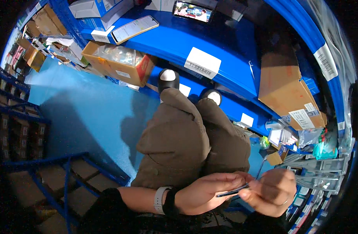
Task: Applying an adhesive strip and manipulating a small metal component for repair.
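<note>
Slim dark object (229,192) is being held over the brown trousers (175,136), on the near side of the blue shelf (167,46) and well apart from it. It is being pinched between thumb and fingers by the left hand (204,193); the fingers of the blurred right hand (272,193) are being bent close to its other end, though whether it is being gripped there cannot be told. Toward the shelf's left, a pale-screened phone (135,29) is being supported; farther back on it, a picture is being shown on a second phone (192,11). Clear plastic bags (120,54) are being held by a carton (109,68) just beside the shelf's left part.
</note>
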A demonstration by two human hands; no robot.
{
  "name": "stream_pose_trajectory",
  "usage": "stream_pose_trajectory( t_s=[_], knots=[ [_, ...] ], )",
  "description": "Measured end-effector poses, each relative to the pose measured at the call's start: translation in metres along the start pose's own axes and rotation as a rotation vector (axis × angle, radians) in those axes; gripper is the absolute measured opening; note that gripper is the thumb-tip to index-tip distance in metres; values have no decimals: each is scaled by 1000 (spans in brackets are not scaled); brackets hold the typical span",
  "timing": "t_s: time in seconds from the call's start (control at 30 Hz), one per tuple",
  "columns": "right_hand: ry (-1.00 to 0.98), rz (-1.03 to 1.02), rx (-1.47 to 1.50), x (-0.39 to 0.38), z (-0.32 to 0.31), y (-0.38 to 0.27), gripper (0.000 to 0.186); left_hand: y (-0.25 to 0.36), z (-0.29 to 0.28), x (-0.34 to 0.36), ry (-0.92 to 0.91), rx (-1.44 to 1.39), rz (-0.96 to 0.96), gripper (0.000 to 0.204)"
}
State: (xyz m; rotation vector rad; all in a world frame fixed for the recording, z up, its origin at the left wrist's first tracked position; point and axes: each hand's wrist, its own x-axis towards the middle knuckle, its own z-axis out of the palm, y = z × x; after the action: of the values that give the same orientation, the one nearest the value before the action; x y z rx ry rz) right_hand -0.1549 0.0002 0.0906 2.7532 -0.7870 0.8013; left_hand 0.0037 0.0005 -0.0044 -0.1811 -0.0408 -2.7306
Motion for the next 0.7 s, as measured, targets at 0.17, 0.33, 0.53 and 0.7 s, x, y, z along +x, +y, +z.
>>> stream_pose_trajectory(
  t_s=[0.17, 0.33, 0.53, 0.7],
  knots=[
    [-74, -69, 18, -7, 1, 0, 26, 3, 4, -3, 69, -61, -13, 32],
    [-12, 59, -31, -5, -7, 2, 27, 3, 10, 1, 111, -44, -11, 33],
    [12, 87, 6, 1, -2, 0, 24, -6, -11, 1, -16, -91, -24, 34],
    [-30, 28, 19, 0, -1, -1, 26, -2, -8, 1, -49, -71, -15, 34]
  ],
)
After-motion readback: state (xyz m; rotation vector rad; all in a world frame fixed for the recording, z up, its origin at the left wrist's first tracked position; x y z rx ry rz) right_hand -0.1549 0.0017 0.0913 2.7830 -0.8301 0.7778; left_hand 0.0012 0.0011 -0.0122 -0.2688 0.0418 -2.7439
